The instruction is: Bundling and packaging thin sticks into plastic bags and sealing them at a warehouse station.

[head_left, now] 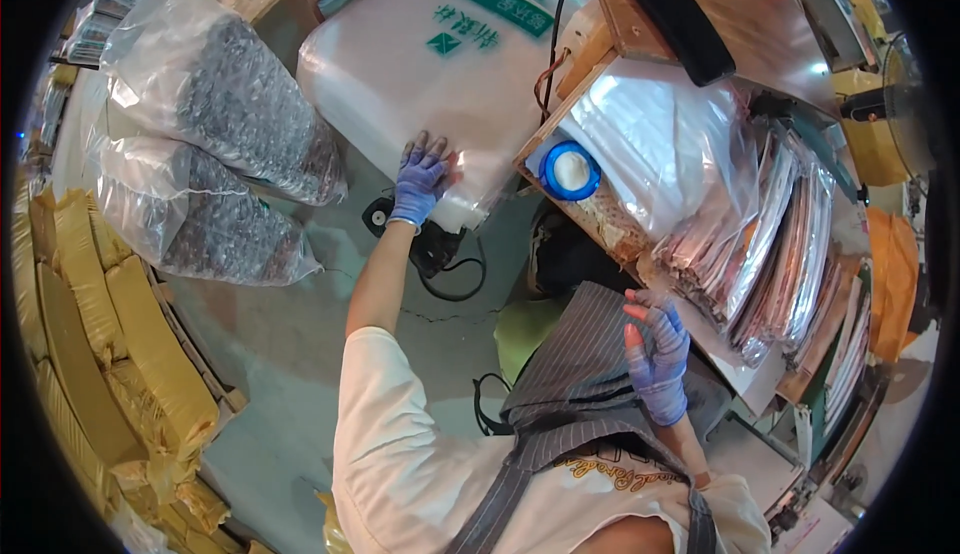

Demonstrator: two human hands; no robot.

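My left hand (pixel 422 182), in a purple-blue glove with bare fingertips, lies with its fingers apart on the near edge of a large clear plastic sack (pixel 400 74) with green print. The sack looks full of pale, flat contents. My right hand (pixel 658 359), gloved the same way, is raised in front of my striped apron (pixel 575 354). Its fingers are partly bent and apart, with nothing seen in them. Nearest to it are stacked clear plastic sleeves (pixel 735 294) on the bench at the right.
Two clear bags of small dark pieces (pixel 255 104) (pixel 220 219) stand on the floor at left. Yellow wrapped packages (pixel 150 324) are stacked at far left. A blue round container (pixel 570 171) sits on the bench corner. A black cable (pixel 470 289) lies on the floor.
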